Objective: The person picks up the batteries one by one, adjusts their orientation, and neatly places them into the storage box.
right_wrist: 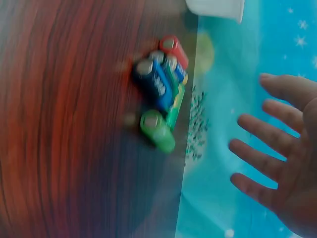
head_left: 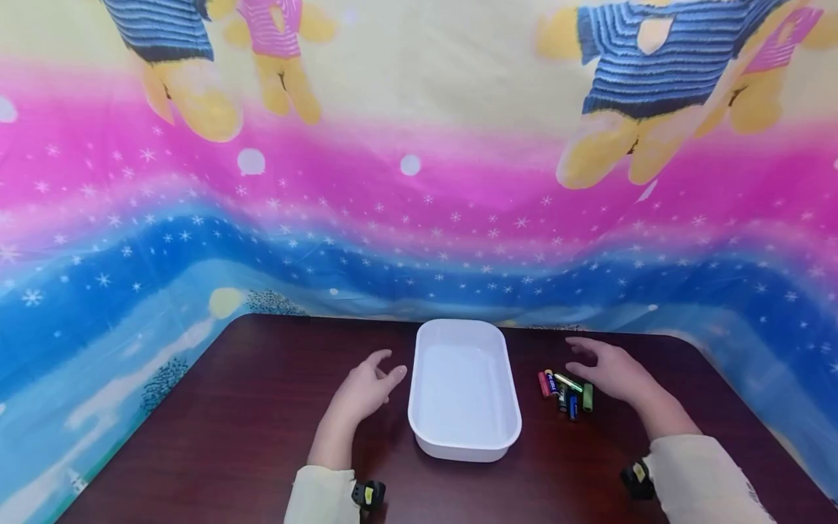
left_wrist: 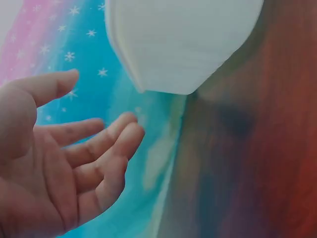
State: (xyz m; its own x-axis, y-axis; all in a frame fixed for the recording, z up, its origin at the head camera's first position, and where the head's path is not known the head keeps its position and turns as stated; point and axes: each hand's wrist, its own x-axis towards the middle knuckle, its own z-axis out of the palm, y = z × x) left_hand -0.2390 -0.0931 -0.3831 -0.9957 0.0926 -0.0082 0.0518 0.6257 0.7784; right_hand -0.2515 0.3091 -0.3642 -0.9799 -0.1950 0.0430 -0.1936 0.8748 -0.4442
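A white rectangular plastic tub (head_left: 465, 451) stands on the dark wooden table, with nothing inside it. To its right lies a small cluster of batteries in several colours: a red battery (head_left: 544, 384), a green battery (head_left: 587, 398) and a blue battery (head_left: 573, 407) among them. My left hand (head_left: 365, 387) hovers left of the tub, apart from it, fingers loosely bent and holding nothing. Just right of the batteries is my right hand (head_left: 612, 370), its fingers spread. In the right wrist view, a gap shows between that hand (right_wrist: 282, 144) and the batteries (right_wrist: 158, 89).
The reddish-brown table (head_left: 242, 422) has rounded far corners. Behind it hangs a printed cloth (head_left: 393, 211) with snowflakes and bear figures, reaching down around the table's back and sides. A small black camera (head_left: 369, 495) sits at the left cuff, another camera (head_left: 638, 480) at the right.
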